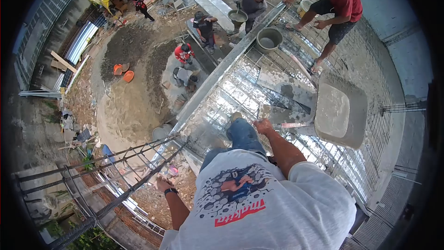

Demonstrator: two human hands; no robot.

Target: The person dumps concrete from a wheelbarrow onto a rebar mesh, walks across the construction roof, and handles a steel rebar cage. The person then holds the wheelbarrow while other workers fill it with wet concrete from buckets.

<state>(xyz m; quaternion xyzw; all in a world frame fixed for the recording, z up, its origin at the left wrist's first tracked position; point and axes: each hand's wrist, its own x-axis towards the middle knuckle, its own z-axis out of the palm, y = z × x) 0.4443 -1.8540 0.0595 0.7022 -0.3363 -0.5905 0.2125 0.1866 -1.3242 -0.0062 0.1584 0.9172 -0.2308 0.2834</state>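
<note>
My right hand point(263, 126) is in front of my thigh with its fingers curled in; nothing shows in it. A little to its right, apart from it, is the pinkish grip point(294, 125) of a bar that leads to a large grey wheelbarrow tray point(319, 129) with a pale, cement-coated inside. My left hand point(163, 184), with a dark band on the wrist, hangs low on the left near a cage of steel rebar point(134, 187). Its fingers are too small and partly hidden to read. My shoe point(236, 116) stands on the mesh deck.
Rebar mesh point(240, 88) over shiny sheeting covers the deck, bounded by a long edge beam point(217, 81) with a drop beyond. A bucket point(269, 40) stands by the beam. A person in red point(342, 0) bends at upper right. Several people work below near a sand pile point(125, 111).
</note>
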